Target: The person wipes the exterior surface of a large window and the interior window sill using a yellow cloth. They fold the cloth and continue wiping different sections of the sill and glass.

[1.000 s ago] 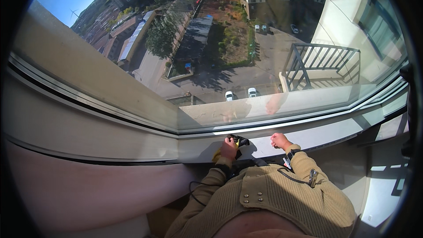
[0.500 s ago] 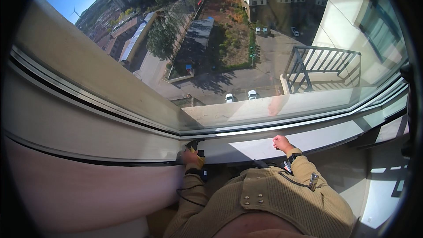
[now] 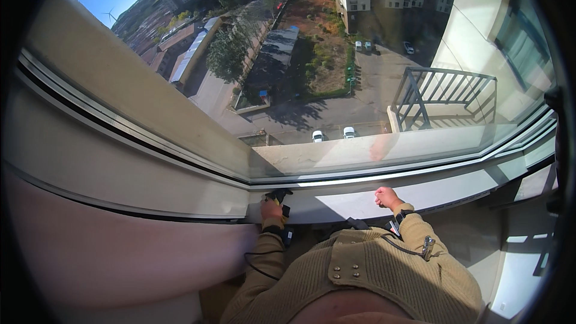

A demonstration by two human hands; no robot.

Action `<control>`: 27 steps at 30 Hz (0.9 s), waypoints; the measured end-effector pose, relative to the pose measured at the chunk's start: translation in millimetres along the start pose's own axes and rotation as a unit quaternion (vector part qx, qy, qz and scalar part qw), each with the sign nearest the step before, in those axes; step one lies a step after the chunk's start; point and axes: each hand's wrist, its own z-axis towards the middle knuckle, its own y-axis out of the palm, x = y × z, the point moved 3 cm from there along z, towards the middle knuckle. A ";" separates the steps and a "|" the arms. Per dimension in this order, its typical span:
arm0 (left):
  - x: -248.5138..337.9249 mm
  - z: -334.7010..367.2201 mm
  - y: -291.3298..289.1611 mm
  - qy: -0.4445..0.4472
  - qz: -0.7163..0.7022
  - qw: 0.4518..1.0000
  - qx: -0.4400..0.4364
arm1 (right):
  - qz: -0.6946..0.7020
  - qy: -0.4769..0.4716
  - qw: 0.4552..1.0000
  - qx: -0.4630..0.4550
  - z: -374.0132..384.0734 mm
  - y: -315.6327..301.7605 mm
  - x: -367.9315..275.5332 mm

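Observation:
At the left corner of the white window sill point(image 3: 324, 204), my left hand point(image 3: 271, 209) is wrapped round a black-and-yellow power tool point(image 3: 279, 194). Its dark head points along the sill beside the window frame; much of its grip is covered by my fingers. Over the sill to the right, my right hand point(image 3: 387, 197) is closed, its fingers curled in. Whatever it holds, if anything, is hidden. A dark band point(image 3: 405, 211) circles my right wrist.
A large window pane point(image 3: 384, 162) in a metal frame point(image 3: 360, 179) rises beyond the sill. At left stands a pale wall panel point(image 3: 150, 180). Black cables point(image 3: 257, 264) hang along my sleeves. Outside, far below, are parked cars point(image 3: 348, 132) and a railing point(image 3: 450, 93).
My left hand has shifted slightly right and up with the power tool, which has turned a little. My right hand stays closed over the sill, nearly unmoved.

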 end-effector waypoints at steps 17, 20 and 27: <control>83.6 -51.4 27.5 0.116 -0.112 0.985 0.056 | 0.015 0.017 0.999 -0.045 -6.7 -3.2 -7.5; 28.2 -30.3 23.8 0.003 -0.097 0.994 0.050 | 0.013 0.011 0.999 -0.037 -7.9 -3.1 -9.2; -45.7 -0.3 10.2 -0.064 -0.028 0.998 -0.001 | 0.017 0.007 0.999 -0.046 -6.7 -2.1 -9.1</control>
